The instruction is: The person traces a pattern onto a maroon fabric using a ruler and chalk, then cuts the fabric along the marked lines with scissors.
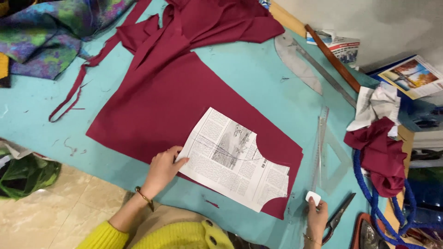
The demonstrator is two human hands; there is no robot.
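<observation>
The left hand (162,169), fingers curled, presses the near-left corner of a newspaper pattern piece (233,159) lying flat on a maroon cloth panel (157,101), near the front edge of the turquoise counter (249,74). The right hand (316,216) pinches a small white tailor's chalk (313,198) at the counter's front right, beside black scissors (339,216) and a clear plastic ruler (320,147). Marking well probably calls for keeping the paper pinned flat and the cloth unwrinkled beneath it. No containers are visible on the counter.
</observation>
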